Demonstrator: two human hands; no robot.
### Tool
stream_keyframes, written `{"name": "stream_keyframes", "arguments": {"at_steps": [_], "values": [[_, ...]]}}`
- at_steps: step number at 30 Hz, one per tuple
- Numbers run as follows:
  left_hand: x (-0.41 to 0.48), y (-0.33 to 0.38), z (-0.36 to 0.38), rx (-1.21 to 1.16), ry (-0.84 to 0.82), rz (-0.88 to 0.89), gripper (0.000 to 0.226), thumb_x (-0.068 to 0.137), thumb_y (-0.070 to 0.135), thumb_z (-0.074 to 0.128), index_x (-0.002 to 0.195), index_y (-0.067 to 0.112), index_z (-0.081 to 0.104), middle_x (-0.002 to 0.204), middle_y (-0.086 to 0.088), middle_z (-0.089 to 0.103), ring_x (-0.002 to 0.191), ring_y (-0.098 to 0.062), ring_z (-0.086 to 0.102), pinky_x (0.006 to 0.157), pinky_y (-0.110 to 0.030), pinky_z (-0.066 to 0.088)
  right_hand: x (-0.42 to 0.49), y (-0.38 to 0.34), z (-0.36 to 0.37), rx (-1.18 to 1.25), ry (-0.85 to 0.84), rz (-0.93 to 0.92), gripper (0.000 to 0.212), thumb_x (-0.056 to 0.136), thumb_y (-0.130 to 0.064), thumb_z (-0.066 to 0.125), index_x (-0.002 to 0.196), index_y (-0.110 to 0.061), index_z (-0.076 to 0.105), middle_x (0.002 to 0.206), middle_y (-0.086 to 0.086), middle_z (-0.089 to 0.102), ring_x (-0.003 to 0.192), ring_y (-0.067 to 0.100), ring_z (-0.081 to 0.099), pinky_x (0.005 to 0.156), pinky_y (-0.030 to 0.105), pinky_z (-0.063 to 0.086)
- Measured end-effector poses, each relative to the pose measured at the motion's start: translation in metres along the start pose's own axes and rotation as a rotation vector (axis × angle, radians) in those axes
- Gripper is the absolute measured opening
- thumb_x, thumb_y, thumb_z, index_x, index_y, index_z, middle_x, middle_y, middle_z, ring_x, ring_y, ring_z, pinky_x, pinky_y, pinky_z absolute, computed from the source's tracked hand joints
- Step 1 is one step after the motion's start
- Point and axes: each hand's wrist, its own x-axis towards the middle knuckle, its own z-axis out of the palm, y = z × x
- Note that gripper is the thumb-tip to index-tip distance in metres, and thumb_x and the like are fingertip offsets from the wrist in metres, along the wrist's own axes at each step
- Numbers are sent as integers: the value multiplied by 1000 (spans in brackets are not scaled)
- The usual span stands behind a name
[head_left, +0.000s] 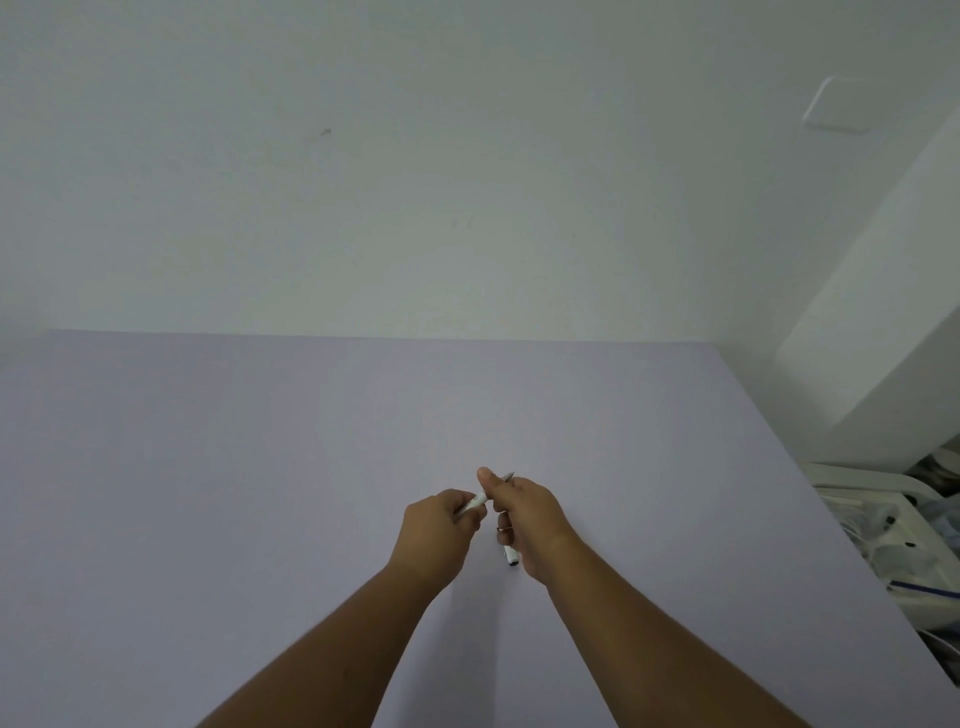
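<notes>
Both hands meet over the lavender table (260, 467), near its middle. My right hand (530, 519) grips a thin pen; its grey tip (508, 475) pokes out above the fingers, and its white end with a dark cap (511, 557) shows below the palm. My left hand (441, 535) pinches a short white tube (476, 502), which points up and to the right toward my right thumb. The two pieces almost touch; I cannot tell whether they are joined. A ring sits on one finger of my right hand.
A pale wall rises behind the table's far edge, with a white switch plate (839, 106) at the upper right. A white pillar (883, 312) stands to the right. Beyond the table's right edge lies a pile of white plastic clutter (893, 535).
</notes>
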Motion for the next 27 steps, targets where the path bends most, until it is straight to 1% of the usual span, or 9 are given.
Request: {"name": "stream_keyframes", "arguments": {"at_steps": [3, 7, 13, 15, 18, 21, 23, 25, 27], "values": [[2, 0, -2, -1, 2, -13, 20, 93, 27, 53, 90, 16, 70, 68, 9, 60, 54, -3, 49, 49, -13, 34, 0, 1, -1, 122, -46, -31, 20, 85, -32, 65, 90, -12, 67, 82, 2, 60, 61, 14, 43, 56, 25, 42], [3, 1, 0, 29, 27, -5, 22, 94, 26, 52, 90, 14, 70, 67, 7, 60, 53, -3, 49, 49, -14, 35, 1, 0, -1, 92, -4, -45, 19, 86, -26, 66, 76, -9, 65, 68, 3, 52, 56, 15, 43, 62, 27, 44], [1, 4, 4, 19, 107, 2, 23, 94, 25, 50, 91, 13, 69, 69, 2, 63, 52, -4, 49, 50, -15, 38, 3, -9, 2, 106, 5, -33, 24, 85, -25, 67, 68, -9, 63, 64, 2, 51, 53, 14, 42, 56, 25, 44], [1, 6, 4, -34, 68, -30, 21, 94, 27, 50, 94, 16, 69, 68, 6, 62, 53, -3, 50, 49, -15, 37, 4, -10, 1, 96, -1, -43, 22, 84, -26, 68, 70, -9, 64, 64, 2, 51, 54, 14, 43, 58, 26, 44], [3, 9, 3, -132, -35, -108, 16, 92, 29, 49, 85, 24, 63, 71, 4, 62, 59, -9, 53, 55, -18, 41, 7, -10, -3, 65, -13, -50, 19, 83, -27, 69, 77, -9, 67, 68, 1, 54, 58, 14, 45, 60, 26, 45], [6, 5, 1, -252, -84, -218, 20, 93, 29, 45, 91, 21, 63, 77, 8, 66, 70, -11, 59, 60, -20, 44, 13, -11, -7, -38, -7, -47, 25, 81, -37, 69, 84, -12, 70, 78, 1, 63, 61, 14, 47, 65, 28, 48], [7, -1, 0, -337, -88, -293, 19, 92, 28, 48, 96, 19, 65, 79, 6, 68, 72, -10, 62, 60, -20, 46, 20, -10, -12, -151, 81, -60, 28, 84, -43, 63, 85, -15, 67, 81, -2, 65, 63, 13, 51, 64, 27, 47], [6, -8, -1, -438, -89, -369, 16, 90, 28, 54, 94, 17, 65, 81, 1, 69, 69, -12, 65, 63, -23, 51, 30, 0, -17, -424, 186, -115, 29, 88, -38, 57, 86, -11, 67, 76, -4, 63, 61, 8, 52, 61, 23, 44], [5, -15, -2, -497, -94, -425, 10, 89, 27, 59, 90, 19, 64, 83, -2, 71, 69, -14, 68, 64, -26, 56, 38, 17, -19, -736, 199, -130, 24, 89, -26, 53, 90, -7, 67, 77, -2, 65, 59, 6, 54, 54, 21, 42]]}}
